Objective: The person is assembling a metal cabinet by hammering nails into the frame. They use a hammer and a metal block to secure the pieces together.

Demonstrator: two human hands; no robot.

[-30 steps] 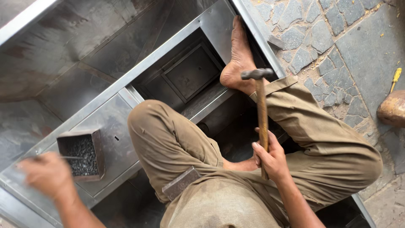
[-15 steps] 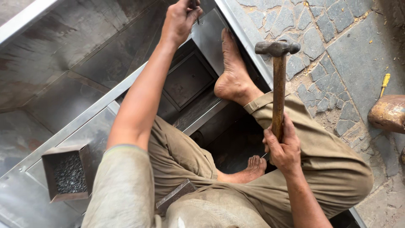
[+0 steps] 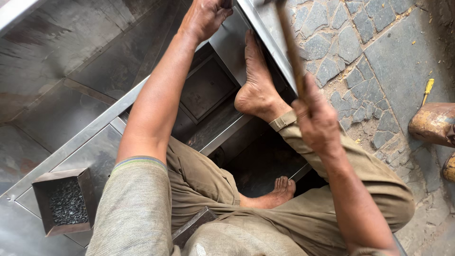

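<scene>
My left hand (image 3: 204, 16) reaches far forward to the steel frame edge (image 3: 265, 42) at the top of the view, its fingers pinched on a small dark piece (image 3: 226, 4) that I cannot identify. My right hand (image 3: 317, 121) grips the wooden handle of a hammer (image 3: 290, 47). The handle is blurred and slants up along the frame edge, and its head is cut off by the top of the picture. I sit on sheet-metal work with bare feet; one foot (image 3: 256, 85) rests against the frame.
A small open metal box (image 3: 50, 180) of dark nail-like pieces lies at lower left on the steel sheet. Stone paving (image 3: 379, 52) fills the right side, with a yellow-handled tool (image 3: 428, 87) and a rounded brown object (image 3: 433, 123) on it.
My left hand went from beside the small box up to the frame edge. The hammer rose from over my knee and now tilts toward the frame, its head out of view.
</scene>
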